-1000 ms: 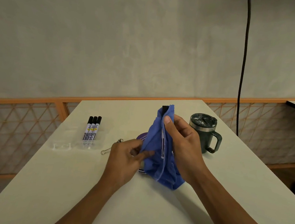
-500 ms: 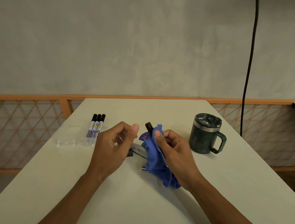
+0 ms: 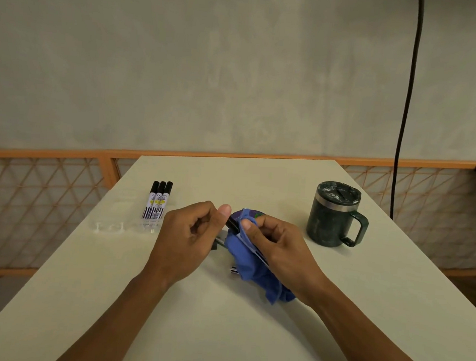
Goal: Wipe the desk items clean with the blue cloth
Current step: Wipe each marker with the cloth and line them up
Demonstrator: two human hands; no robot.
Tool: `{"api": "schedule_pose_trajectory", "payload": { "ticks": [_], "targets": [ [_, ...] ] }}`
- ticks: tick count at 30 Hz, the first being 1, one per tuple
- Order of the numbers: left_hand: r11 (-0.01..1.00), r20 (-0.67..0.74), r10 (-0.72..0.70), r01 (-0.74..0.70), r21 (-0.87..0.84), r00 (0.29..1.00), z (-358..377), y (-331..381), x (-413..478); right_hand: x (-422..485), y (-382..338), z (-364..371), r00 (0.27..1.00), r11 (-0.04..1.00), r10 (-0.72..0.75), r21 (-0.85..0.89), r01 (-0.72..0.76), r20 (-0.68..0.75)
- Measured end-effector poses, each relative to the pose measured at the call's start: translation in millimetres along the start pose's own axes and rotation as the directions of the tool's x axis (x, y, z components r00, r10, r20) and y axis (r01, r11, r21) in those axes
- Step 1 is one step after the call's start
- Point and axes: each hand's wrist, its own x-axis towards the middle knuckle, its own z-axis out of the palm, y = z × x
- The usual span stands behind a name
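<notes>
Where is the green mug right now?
In the head view the green mug stands upright on the right side of the desk, right of the right hand holding the blue cloth, touching neither.

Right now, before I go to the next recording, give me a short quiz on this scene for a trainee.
1. True or false: the mug has its lid on.
2. How many markers lie side by side on the desk? A two, B three, C five.
3. Which hand holds the cloth round the fourth marker?
Key: 1 true; 2 B; 3 the right hand, while the left hand pinches its black end.
</notes>
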Motion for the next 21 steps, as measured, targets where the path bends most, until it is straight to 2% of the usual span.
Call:
{"api": "schedule_pose_trajectory", "payload": {
  "ticks": [5,8,10,12,14,16,19,21],
  "targets": [
    [1.0,-0.019,-0.014,0.015,0.024,1.0,0.8,-5.0,1.8,1.1,3.0,-4.3,0.996,1.0,0.006,-0.029,-0.003,0.092],
    [0.999,-0.037,-0.035,0.036,0.023,0.999,0.1,-5.3,1.6,1.5,3.3,-5.6,0.99,0.973,-0.063,-0.211,0.09,0.13],
    [0.998,-0.018,-0.04,0.041,0.039,0.999,0.6,-7.2,1.7,-1.0,4.7,-2.4,0.981,0.899,-0.129,-0.401,0.176,0.143],
    [0.997,0.014,-0.036,0.035,0.063,0.999,2.2,-9.3,1.1,-4.0,7.4,3.4,0.964,0.782,-0.186,-0.566,0.261,0.188],
    [0.996,0.033,-0.024,0.021,0.089,0.999,3.7,-10.4,0.9,-3.8,10.8,7.4,0.958,0.657,-0.173,-0.697,0.287,0.23],
    [0.995,0.04,-0.014,0.009,0.099,0.999,4.8,-11.3,1.6,-1.1,12.7,6.3,0.96,0.578,-0.126,-0.767,0.277,0.251],
    [0.996,0.041,-0.014,0.01,0.084,0.999,3.0,-10.7,3.2,1.9,12.9,5.6,0.963,0.589,-0.086,-0.767,0.255,0.255],
    [0.997,0.052,-0.029,0.025,0.07,0.998,1.0,-10.8,3.5,2.1,14.2,5.7,0.961,0.631,-0.075,-0.734,0.252,0.265]
  ]
}}
